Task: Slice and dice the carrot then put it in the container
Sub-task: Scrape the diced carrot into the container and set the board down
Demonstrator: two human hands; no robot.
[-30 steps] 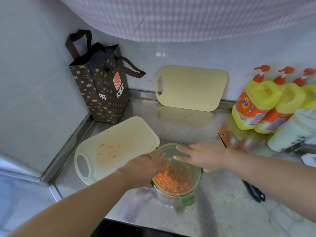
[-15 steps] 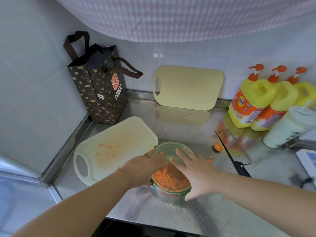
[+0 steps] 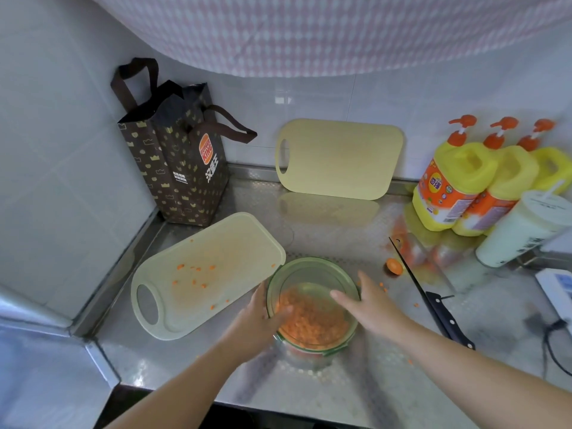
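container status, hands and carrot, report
Left hand grips glass container, right hand open on its rim. Diced carrot inside. Stray bits on cutting board, knife aside.

My worktop is shiny embossed metal; the chopping board matt plastic, the container clear and glossy.
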